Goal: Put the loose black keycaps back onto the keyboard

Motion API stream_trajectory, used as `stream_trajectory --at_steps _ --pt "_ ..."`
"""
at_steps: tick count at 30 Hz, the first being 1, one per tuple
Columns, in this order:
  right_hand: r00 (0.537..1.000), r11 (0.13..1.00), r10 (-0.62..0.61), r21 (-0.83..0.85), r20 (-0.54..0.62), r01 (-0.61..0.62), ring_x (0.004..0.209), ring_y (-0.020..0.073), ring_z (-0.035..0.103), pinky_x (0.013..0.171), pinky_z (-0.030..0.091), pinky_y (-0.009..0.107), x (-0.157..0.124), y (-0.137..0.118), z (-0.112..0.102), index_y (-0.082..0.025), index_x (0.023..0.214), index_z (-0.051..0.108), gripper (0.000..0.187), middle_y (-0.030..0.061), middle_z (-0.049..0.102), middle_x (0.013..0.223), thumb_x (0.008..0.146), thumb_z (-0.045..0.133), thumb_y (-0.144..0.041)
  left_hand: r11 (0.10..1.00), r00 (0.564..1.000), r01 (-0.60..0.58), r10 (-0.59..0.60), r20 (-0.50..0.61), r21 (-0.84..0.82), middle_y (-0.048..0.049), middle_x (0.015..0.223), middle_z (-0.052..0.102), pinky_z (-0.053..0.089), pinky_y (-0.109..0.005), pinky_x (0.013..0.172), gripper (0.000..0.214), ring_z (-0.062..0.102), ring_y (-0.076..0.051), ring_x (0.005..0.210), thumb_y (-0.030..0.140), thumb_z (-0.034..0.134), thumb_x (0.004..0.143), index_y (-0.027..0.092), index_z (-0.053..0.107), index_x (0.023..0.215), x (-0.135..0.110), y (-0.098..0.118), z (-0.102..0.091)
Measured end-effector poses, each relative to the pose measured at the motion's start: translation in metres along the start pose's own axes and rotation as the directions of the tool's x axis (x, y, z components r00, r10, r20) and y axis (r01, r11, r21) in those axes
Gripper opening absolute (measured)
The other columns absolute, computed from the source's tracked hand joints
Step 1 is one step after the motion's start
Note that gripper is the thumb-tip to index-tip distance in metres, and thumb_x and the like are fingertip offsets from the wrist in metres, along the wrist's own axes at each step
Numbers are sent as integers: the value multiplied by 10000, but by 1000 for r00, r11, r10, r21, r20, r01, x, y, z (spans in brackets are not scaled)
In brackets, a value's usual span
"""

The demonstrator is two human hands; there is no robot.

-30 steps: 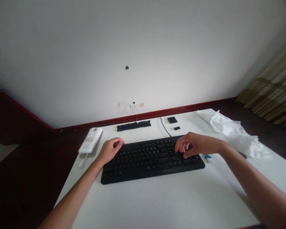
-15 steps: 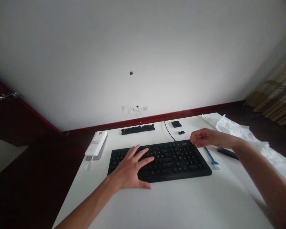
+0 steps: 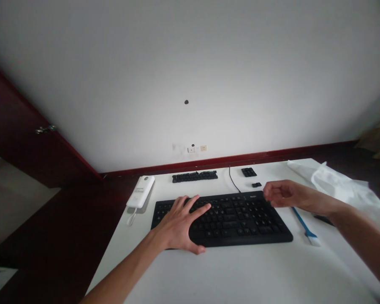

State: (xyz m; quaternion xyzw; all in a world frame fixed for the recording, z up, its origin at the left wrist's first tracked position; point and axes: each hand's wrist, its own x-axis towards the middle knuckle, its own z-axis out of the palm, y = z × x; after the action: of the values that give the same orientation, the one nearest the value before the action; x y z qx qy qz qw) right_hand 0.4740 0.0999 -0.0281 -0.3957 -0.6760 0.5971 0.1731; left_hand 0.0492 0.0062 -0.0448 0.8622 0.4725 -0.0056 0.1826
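Observation:
A black keyboard (image 3: 234, 219) lies flat on the white table. My left hand (image 3: 180, 223) rests spread on its left half, with the thumb at the near edge and the other fingers over the keys. At the far right corner of the keyboard is my right hand (image 3: 280, 194), fingers curled together; whatever is between them, if anything, is hidden. A blue-handled brush (image 3: 305, 226) with pale bristles lies right of the keyboard. Behind it are a row of loose black keycaps (image 3: 194, 176), a smaller block of keycaps (image 3: 248, 172) and a little keycap group (image 3: 256, 184).
A white power bank (image 3: 141, 192) with a short cable lies at the table's left. White crumpled plastic (image 3: 338, 181) covers the far right. A dark slim object (image 3: 323, 219) is partly hidden under my right arm. The keyboard cable (image 3: 233, 180) runs towards the wall.
The view has shifted left, so everything appears further right. My left hand stays spread on the keyboard. The right hand stays curled near the far right corner.

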Motion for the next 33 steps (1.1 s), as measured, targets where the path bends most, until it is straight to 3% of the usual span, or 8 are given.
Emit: stream_trajectory --at_steps 5,13,20,28,33 --pt "997 997 -59 49 -44 61 902 225 603 807 497 363 12 0 18 -230 991 679 288 76 657 976 842 819 -434 1000 999 -29 29 -45 6 -48 1769 126 294 -791 1182 1271 195 -556 1534 701 865 618 480 186 1670 -5 -25 -6" --pt "978 986 -130 83 -163 145 956 229 636 873 514 372 31 10 38 -211 997 667 311 61 685 1005 836 840 -414 998 986 -58 63 -154 33 -54 1750 208 282 -714 1231 1310 235 -496 1541 561 937 581 446 223 1672 -7 -53 -11" --pt "963 989 -127 43 -236 141 931 207 647 857 512 337 34 10 40 -225 995 674 320 38 702 986 824 853 -428 997 989 -72 70 -132 -10 -59 1736 238 262 -719 1234 1276 245 -479 1526 624 894 616 437 210 1677 -1 -51 -9" --pt "921 989 -130 -118 -367 93 962 285 694 893 560 421 31 10 35 -213 963 691 468 79 742 971 763 844 -608 992 972 -130 125 -201 -8 -66 1687 316 317 -655 1236 1228 334 -420 1481 579 910 619 437 276 1661 12 -50 -10" --pt "875 947 -243 -299 -419 119 995 279 712 1012 550 441 30 6 41 -224 916 699 421 64 754 988 813 794 -621 994 986 -105 106 -126 15 -48 1713 299 326 -681 1214 1153 333 -439 1509 599 898 649 492 307 1634 14 -47 -20"
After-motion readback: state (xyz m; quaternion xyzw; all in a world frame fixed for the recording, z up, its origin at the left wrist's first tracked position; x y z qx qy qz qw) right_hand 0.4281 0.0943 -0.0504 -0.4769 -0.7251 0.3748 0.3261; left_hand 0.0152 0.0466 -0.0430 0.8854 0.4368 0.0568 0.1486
